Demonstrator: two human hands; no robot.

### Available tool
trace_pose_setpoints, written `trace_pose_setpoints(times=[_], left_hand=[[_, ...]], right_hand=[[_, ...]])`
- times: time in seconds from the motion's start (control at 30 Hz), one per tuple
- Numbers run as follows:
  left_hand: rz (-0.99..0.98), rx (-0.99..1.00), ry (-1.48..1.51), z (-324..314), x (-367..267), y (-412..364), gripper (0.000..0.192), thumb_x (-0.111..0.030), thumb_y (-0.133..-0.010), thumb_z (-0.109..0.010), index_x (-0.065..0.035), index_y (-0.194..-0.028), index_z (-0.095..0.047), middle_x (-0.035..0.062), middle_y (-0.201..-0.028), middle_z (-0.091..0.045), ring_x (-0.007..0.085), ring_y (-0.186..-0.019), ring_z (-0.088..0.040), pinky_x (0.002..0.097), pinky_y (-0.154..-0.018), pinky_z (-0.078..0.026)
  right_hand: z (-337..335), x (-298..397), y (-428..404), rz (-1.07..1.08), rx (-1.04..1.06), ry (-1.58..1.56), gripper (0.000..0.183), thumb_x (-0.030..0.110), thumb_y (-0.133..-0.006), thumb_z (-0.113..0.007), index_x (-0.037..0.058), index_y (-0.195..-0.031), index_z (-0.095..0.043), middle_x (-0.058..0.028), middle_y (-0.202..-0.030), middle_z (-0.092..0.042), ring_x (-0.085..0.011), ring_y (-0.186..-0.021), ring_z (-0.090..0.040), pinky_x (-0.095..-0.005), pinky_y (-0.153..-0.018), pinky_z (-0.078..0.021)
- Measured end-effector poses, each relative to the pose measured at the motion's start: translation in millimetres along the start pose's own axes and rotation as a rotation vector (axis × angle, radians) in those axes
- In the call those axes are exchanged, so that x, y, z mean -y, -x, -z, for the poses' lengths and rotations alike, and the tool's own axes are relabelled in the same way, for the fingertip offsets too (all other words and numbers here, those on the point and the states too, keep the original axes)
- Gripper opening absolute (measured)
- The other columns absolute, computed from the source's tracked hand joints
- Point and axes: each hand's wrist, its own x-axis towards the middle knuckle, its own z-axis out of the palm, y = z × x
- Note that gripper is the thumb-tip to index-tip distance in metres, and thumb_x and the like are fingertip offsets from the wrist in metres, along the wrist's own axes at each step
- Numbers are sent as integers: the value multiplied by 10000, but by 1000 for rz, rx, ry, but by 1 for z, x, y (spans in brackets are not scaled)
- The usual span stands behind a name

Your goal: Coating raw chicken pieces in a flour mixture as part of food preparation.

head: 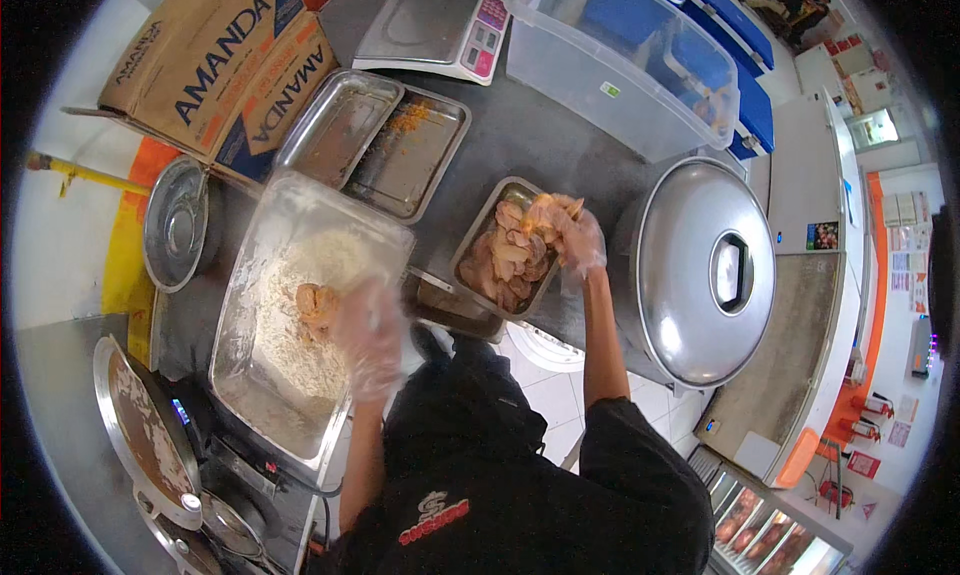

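Note:
My right hand (581, 233), in a clear plastic glove, grips a piece of raw chicken (551, 213) above a metal tray (463, 246). Several more raw pieces (510, 256) are heaped in that tray. On the left, my gloved left hand (371, 335) is blurred over the near right side of a large metal pan (240, 335) of white flour (281, 350). Close by its fingertips, a chicken piece (315, 305) lies on the flour. Blur hides whether the left fingers touch it.
Behind the flour pan are two shallow metal trays (405, 173), one with orange crumbs, and a cardboard box (217, 64). A digital scale (420, 27) and clear plastic bin (585, 87) stand farther back. A lidded metal pot (697, 275) is right; a pan of oil (146, 417) is left.

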Motion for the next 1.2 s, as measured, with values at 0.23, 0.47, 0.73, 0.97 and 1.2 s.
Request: trace_pose_setpoints(times=[0.23, 0.47, 0.73, 0.97, 1.2], left_hand=[[-173, 428, 207, -101, -75, -66, 421, -289, -895, -554, -8, -1206, -520, 218, -1097, -613, 378, -1037, -576, 400, -888, -460], [-278, 773, 186, -123, -72, -83, 360, -291, -895, -516, 0, -1094, -588, 270, -1060, -589, 429, -1010, -547, 442, -855, -446], [-381, 815, -13, -131, -50, -51, 192, -107, -821, -526, -6, -979, -565, 248, -918, -596, 429, -889, -566, 464, -783, -469], [-445, 806, -122, -129, -44, -21, 190, -87, -783, -572, 29, -932, -548, 242, -925, -578, 384, -901, -581, 445, -795, -474], [-473, 906, -270, -130, -38, -34, 185, -128, -761, -593, 42, -834, -598, 239, -852, -616, 389, -854, -609, 447, -755, -492]], right_hand=[[-36, -15, 38, 285, 18, -266, 270, 175, -850, -637, 12, -1065, -623, -81, -995, -661, -146, -836, -605, -302, -753, -483], [-6, -23, 33, 457, -62, 177, 261, 163, -825, -614, 8, -1034, -619, -175, -960, -657, -298, -899, -627, -348, -775, -480], [-25, -7, 62, 616, 176, 393, 263, 164, -785, -629, 24, -1006, -602, -207, -934, -644, -398, -876, -612, -394, -749, -495], [-52, -56, 57, 498, 115, 618, 131, 82, -741, -604, -20, -821, -599, -261, -812, -624, -429, -833, -609, -458, -702, -504], [-43, -25, 63, 433, 331, 911, 156, 85, -816, -522, -28, -836, -629, -236, -854, -642, -368, -851, -645, -434, -721, -530]])
